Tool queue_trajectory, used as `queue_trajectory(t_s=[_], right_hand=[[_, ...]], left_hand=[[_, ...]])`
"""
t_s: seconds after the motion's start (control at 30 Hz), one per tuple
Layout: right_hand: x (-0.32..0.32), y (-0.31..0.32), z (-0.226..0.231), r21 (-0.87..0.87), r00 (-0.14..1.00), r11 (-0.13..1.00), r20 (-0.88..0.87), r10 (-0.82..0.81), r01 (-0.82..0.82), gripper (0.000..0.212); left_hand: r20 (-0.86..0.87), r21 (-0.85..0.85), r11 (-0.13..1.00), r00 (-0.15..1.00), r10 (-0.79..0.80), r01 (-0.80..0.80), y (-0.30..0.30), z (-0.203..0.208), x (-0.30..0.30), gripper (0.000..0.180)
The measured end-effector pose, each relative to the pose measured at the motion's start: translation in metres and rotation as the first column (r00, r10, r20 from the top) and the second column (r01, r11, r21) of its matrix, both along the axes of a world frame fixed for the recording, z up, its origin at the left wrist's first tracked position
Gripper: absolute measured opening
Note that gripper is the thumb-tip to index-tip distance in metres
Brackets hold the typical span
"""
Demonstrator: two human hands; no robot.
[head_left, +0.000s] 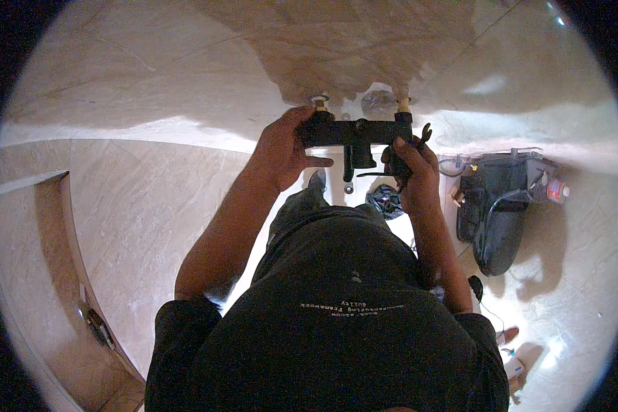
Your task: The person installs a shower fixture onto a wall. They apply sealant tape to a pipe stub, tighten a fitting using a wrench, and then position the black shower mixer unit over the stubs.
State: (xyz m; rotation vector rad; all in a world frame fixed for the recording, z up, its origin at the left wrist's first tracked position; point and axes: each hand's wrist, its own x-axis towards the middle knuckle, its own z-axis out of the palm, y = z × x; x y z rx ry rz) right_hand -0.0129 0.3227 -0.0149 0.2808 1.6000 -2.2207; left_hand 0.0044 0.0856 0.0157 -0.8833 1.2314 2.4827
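A black wall mixer tap (353, 132) lies across two brass pipe fittings that stick out of the tiled wall. The left brass fitting (320, 103) and the right brass fitting (404, 105) show just above its ends. My left hand (285, 151) holds the mixer's left end, fingers wrapped round the collar there, its thumb reaching out below the body. Around the right end, my right hand (419, 168) is closed, its fingertips partly hidden by the dark body. A small dark forked piece (427, 132) pokes up beside that hand; its kind is unclear.
To the right, a black wall-hung toilet (498, 220) has a bottle (557, 191) beside it. A crumpled black plastic bag (386, 200) lies below my right hand. A recess edge (69, 240) runs along the left. At the lower right are a white object (513, 367) and a thin cable (491, 310).
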Motion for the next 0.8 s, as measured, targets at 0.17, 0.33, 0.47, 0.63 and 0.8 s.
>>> queue_trajectory(t_s=[0.17, 0.33, 0.47, 0.63, 0.8], right_hand=[[0.002, -0.005, 0.01, 0.035, 1.0, 0.999, -0.01, 0.022, -0.022, 0.022], [0.001, -0.004, 0.008, 0.096, 1.0, 0.995, -0.005, 0.016, -0.015, 0.021], [0.002, -0.002, 0.007, 0.043, 1.0, 0.999, 0.014, 0.001, -0.001, 0.023], [0.002, 0.0, 0.012, 0.035, 0.998, 0.998, 0.007, 0.055, -0.056, 0.025], [0.002, -0.002, 0.02, 0.101, 1.0, 0.995, 0.003, 0.01, -0.01, 0.024]], left_hand=[[-0.029, -0.302, 0.941, 0.985, -0.169, 0.153, -0.015, -0.014, -0.002, 0.044], [0.029, -0.249, 0.962, 0.994, -0.108, 0.112, -0.002, 0.002, -0.001, 0.045], [-0.063, -0.045, 0.998, 0.997, -0.037, 0.035, 0.004, 0.009, 0.006, 0.046], [0.005, -0.174, 0.983, 0.998, -0.061, 0.061, -0.004, -0.005, 0.0, 0.041], [0.028, -0.227, 0.973, 0.999, -0.043, 0.049, 0.007, 0.002, 0.0, 0.041]])
